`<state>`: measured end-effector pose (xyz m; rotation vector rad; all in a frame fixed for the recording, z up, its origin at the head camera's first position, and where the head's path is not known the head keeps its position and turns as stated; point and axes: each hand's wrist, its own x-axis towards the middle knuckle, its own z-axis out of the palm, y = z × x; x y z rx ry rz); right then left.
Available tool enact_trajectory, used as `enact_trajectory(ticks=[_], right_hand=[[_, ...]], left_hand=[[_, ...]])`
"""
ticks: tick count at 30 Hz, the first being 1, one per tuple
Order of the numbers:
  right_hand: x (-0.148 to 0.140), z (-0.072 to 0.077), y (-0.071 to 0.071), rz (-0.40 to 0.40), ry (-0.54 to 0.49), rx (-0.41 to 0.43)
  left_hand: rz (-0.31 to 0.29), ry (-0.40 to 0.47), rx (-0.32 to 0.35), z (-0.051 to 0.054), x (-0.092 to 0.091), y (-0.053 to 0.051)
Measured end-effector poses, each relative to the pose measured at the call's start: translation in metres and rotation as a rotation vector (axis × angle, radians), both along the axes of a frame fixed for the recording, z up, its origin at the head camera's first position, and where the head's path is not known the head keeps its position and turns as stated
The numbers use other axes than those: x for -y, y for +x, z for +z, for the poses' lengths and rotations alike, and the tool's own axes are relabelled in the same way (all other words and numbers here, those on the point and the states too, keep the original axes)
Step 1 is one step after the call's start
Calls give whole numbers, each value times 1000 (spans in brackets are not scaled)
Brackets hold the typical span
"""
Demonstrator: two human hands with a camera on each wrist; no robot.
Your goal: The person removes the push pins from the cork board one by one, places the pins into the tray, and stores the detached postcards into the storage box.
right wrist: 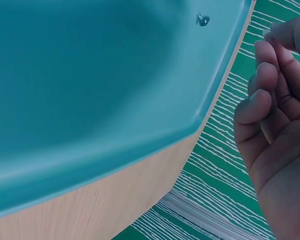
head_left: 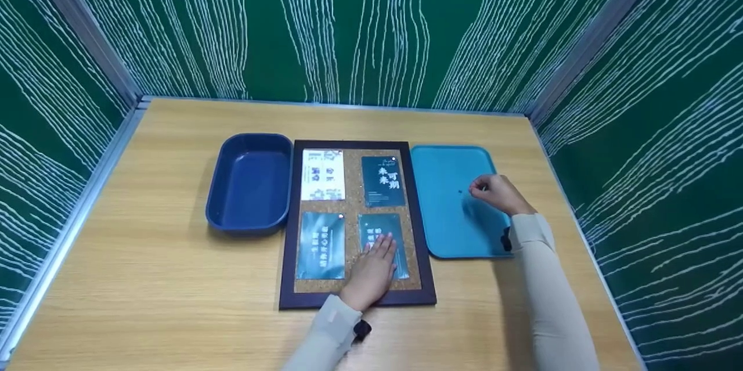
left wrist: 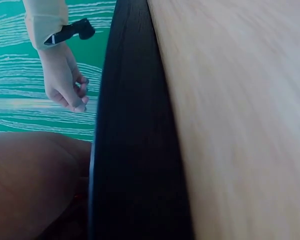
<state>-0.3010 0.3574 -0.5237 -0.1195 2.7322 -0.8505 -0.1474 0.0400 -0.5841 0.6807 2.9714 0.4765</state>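
My left hand lies on the lower right teal card on a dark-framed cork board, fingers extended. Three other cards are on the cork: a white one, a dark teal one and a blue one, each with a small pin-like spot at a top corner. Over the light blue tray, my right hand has its fingers curled and thumb and index tips close together. Anything between them is too small to make out. A small push pin lies on the tray beside these fingertips.
Left of the board stands a deep dark blue bin, close against the frame. The wooden table is bounded by green, white-striped panels at the back and sides.
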Motion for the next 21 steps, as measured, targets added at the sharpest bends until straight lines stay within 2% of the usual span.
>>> enact_trajectory(ticks=[10,17,21], right_hand=[[-1,2,3,-24,5,58],[-2,-1,4,12,-13,1],[-3,-2,4,-17,-49,49]], left_hand=[[-6,16,10,1,1,0],[-6,0,-26,-1,1,1],[-7,-4,-28,-2,1,0]])
